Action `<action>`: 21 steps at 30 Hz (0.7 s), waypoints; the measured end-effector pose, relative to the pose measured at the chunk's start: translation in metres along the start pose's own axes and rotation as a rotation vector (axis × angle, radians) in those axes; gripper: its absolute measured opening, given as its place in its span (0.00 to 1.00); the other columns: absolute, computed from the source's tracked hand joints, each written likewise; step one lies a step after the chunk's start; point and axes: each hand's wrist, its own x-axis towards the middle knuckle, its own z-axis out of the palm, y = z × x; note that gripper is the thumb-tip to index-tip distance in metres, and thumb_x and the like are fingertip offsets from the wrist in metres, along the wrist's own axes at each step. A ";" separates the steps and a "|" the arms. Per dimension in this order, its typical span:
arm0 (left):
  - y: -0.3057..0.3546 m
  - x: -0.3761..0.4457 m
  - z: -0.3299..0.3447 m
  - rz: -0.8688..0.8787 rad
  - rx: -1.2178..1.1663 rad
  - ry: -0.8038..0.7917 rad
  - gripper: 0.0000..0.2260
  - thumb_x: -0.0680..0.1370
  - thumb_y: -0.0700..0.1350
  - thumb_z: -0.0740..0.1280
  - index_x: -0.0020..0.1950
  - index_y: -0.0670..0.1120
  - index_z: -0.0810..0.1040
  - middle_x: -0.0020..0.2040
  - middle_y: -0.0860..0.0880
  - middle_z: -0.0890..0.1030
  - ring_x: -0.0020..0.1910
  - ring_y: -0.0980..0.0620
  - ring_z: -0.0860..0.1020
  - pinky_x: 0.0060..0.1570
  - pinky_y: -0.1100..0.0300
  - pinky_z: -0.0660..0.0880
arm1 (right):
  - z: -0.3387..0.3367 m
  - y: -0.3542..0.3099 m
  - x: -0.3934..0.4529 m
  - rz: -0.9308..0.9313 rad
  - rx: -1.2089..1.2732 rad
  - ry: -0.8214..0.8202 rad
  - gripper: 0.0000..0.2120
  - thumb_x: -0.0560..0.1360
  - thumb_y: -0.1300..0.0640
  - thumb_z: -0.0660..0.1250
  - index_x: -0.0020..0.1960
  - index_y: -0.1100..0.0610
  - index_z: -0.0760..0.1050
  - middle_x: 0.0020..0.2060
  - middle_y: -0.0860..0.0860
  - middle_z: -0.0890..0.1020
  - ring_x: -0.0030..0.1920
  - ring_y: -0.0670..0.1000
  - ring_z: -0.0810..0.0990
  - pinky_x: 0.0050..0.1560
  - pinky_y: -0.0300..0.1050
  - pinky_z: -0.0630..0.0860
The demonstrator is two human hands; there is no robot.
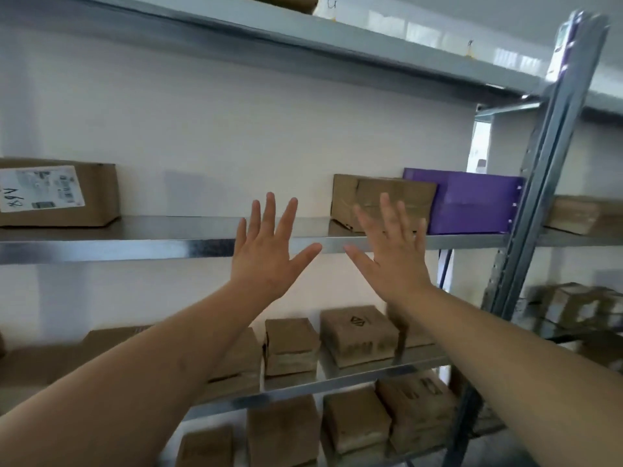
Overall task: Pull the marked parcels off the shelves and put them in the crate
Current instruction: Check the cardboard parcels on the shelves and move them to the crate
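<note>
With both hands, left [269, 254] and right [392, 254], spread and empty at frame centre, I risk grabbing the unmarked-looking brown box [382, 202] instead of a marked parcel.

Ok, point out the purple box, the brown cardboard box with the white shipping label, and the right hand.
purple box [472, 205]: head view, on its front face.
brown cardboard box with the white shipping label [97, 193]: head view, on bare cardboard right of the label.
right hand [392, 257]: head view, on the back of the hand.

- Metal shelf [135, 246]: labelled box [59, 193] at left, brown box [382, 203] touching purple box [472, 203] at right.
- Lower shelf [354, 375]: row of small cardboard boxes [291, 345].
</note>
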 end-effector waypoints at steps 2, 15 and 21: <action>0.013 0.034 0.025 -0.004 -0.029 0.002 0.37 0.74 0.73 0.40 0.76 0.59 0.28 0.78 0.49 0.30 0.77 0.46 0.31 0.76 0.45 0.39 | 0.011 0.030 0.033 0.044 0.090 -0.024 0.30 0.79 0.33 0.46 0.79 0.39 0.44 0.79 0.48 0.38 0.79 0.54 0.39 0.74 0.57 0.34; 0.064 0.177 0.127 -0.128 -0.383 -0.176 0.41 0.74 0.72 0.52 0.78 0.59 0.34 0.80 0.50 0.38 0.79 0.49 0.43 0.76 0.46 0.48 | 0.089 0.189 0.137 0.487 0.695 -0.063 0.36 0.79 0.39 0.59 0.80 0.48 0.47 0.79 0.52 0.53 0.78 0.56 0.55 0.74 0.58 0.59; 0.056 0.203 0.120 -0.530 -1.039 -0.152 0.34 0.75 0.72 0.54 0.78 0.61 0.54 0.77 0.56 0.59 0.76 0.48 0.59 0.73 0.41 0.58 | 0.111 0.202 0.158 0.561 0.787 -0.043 0.43 0.75 0.41 0.68 0.79 0.47 0.45 0.74 0.55 0.62 0.71 0.60 0.68 0.66 0.58 0.68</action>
